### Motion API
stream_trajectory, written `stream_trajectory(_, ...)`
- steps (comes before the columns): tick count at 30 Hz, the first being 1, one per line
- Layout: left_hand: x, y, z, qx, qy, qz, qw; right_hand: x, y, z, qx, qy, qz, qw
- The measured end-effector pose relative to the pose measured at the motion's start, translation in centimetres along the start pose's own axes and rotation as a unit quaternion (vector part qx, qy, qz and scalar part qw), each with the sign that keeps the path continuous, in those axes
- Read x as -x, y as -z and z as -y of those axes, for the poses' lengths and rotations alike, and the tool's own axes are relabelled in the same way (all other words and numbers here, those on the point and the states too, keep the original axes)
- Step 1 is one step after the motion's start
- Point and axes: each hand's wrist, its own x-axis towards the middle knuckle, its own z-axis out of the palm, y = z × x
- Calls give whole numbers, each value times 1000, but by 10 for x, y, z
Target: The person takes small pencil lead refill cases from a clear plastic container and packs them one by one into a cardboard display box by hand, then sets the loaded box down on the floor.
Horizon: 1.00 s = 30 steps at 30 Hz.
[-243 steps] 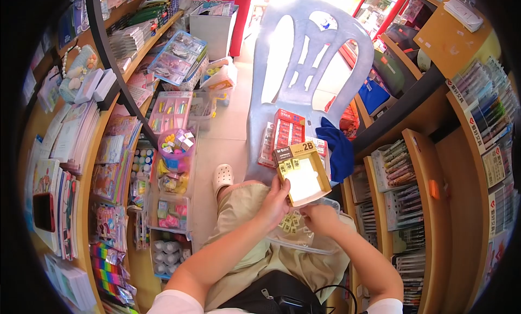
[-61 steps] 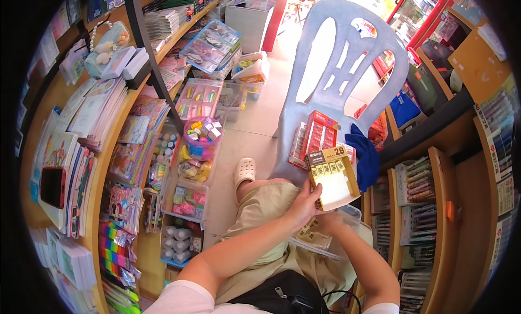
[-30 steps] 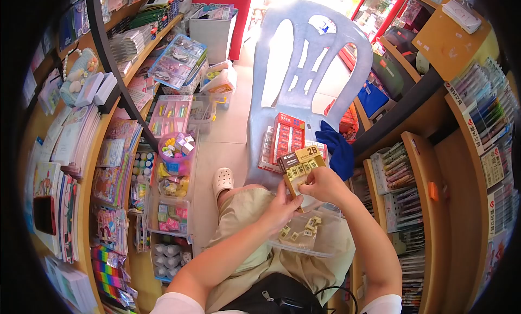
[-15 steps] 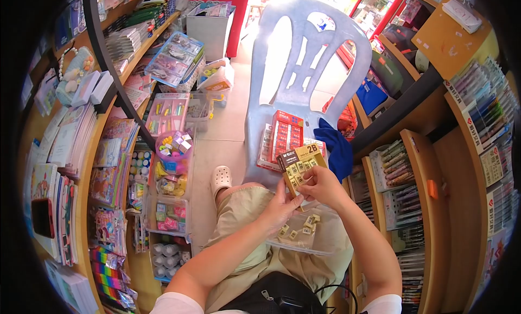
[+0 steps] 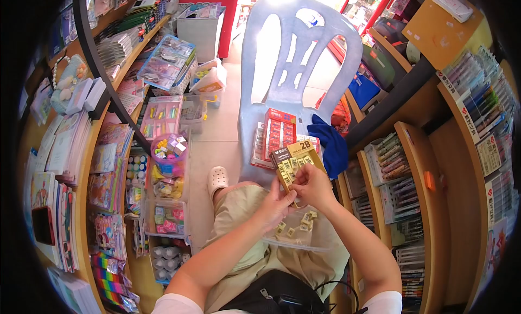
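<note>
My left hand (image 5: 275,207) grips the lower left edge of an open gold and black eraser box (image 5: 280,158) marked 2B. Rows of small yellow-labelled erasers (image 5: 293,163) sit inside it. Over the box's lower right part, my right hand (image 5: 313,190) has its fingers bent and pressed together at the erasers. Whatever those fingertips hold is hidden. Below the hands, a clear plastic tray (image 5: 296,242) rests on my lap with several loose erasers (image 5: 305,218) in it.
A blue plastic chair (image 5: 251,91) faces me, bearing red boxes (image 5: 280,132) of small packs and a dark blue cloth (image 5: 327,146). Stationery shelves (image 5: 429,205) stand close on the right. Bins of small goods (image 5: 169,213) and shelved books line the left.
The whole view has shifted slightly, so things appear a little further left. My right fingers have moved slightly over the erasers, while my left hand keeps its hold on the box.
</note>
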Motion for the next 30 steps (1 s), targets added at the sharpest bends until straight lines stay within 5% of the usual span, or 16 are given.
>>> stream_trajectory(11,-1,-2,-2,-9,-20,-20,1000,11,19,4,-103,-15,-41,994)
stream_trajectory(15,-2,-5,-6,-4,-33,-45,998,32,47,-8,5,32,-88,996)
stream_trajectory(19,-3,-8,-6,-5,-42,-56,998,54,51,-60,110,-6,67,992)
stream_trajectory(22,-3,-7,-3,-3,-38,-56,998,68,32,-80,343,67,180,919)
stream_trajectory(30,-4,1,2,-4,-18,-67,998,61,-38,-124,511,146,286,797)
